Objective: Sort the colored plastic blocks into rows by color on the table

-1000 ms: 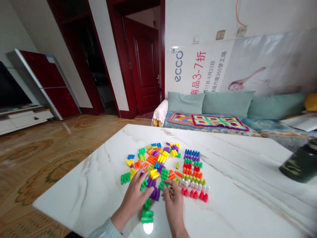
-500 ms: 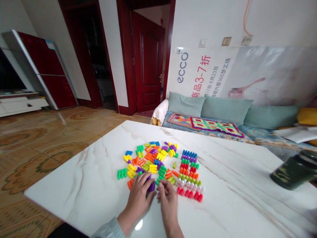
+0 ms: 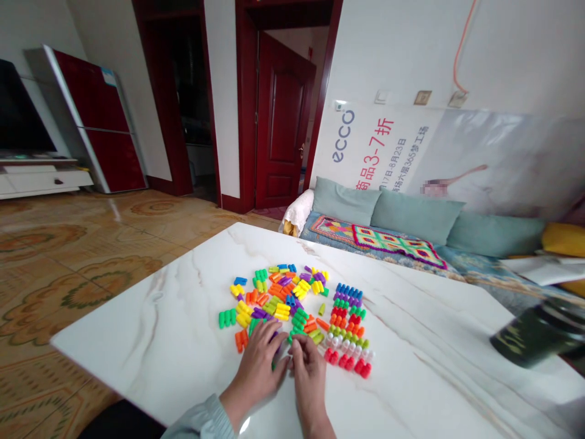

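Note:
My left hand (image 3: 261, 360) curves over the near edge of a pile of coloured plastic building pieces (image 3: 282, 311). Its fingers are bent round something mostly hidden; a bit of purple and a bit of green show between fingers and thumb. Close beside it, my right hand (image 3: 309, 369) is closed, thumb against fingers in a pinch, and what it holds, if anything, is out of sight. Green pieces (image 3: 299, 318) lie just beyond the fingertips. Right of my hands stand neat rows of small pieces (image 3: 348, 323) in blue, purple, green, red, orange, lime, white and pinkish red.
The pile rests on a white marbled table (image 3: 159, 341). A dark green bottle (image 3: 532, 335) lies or leans at the table's right side. Past the table are a sofa with pale green cushions (image 3: 415, 213) and a red door (image 3: 286, 122).
The large purple piece that showed in my left hand is now mostly hidden, and some green shows there. Both hands stay close together. The camera view has tilted slightly.

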`<state>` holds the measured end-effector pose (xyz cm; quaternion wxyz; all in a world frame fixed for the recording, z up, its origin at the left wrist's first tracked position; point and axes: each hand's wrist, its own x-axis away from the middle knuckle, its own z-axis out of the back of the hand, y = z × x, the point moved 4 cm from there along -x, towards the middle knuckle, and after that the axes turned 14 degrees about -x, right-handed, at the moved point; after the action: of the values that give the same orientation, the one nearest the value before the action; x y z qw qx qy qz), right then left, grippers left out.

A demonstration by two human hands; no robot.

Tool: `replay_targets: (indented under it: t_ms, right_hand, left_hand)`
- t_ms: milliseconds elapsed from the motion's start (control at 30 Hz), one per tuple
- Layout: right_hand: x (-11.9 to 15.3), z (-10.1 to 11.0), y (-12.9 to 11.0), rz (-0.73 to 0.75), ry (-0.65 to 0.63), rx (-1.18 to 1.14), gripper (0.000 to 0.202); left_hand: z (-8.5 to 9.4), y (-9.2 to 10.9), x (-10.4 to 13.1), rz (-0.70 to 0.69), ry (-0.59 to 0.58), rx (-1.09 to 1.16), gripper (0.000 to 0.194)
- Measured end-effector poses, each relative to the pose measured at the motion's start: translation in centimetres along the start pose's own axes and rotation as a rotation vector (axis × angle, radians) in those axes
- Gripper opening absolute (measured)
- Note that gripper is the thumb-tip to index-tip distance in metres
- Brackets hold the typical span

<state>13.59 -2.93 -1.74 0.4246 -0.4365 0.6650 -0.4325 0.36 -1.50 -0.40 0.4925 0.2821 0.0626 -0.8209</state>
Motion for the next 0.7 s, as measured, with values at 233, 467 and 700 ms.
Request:
replay_targets:
  t_ms: [233, 467, 700]
  right_hand:
    - [0.7, -0.8, -1.1, 0.070, -0.109, 0.093, 0.031]
    - [-3.9, 13.3, -5.9, 0.300, 0.741, 0.060, 0.045]
    - [-11.0, 23.5, -6.1, 0.220, 0.800, 0.448, 0.066]
  left_hand:
    - [0.4, 0.0, 0.1, -0.007, 0.058, 0.030, 0.030]
    - [2.6, -2.4, 0.4, 0.320, 0.351, 0.063, 0.039]
    - [2.0, -4.2, 0.6, 0.549, 0.443, 0.084, 0.046]
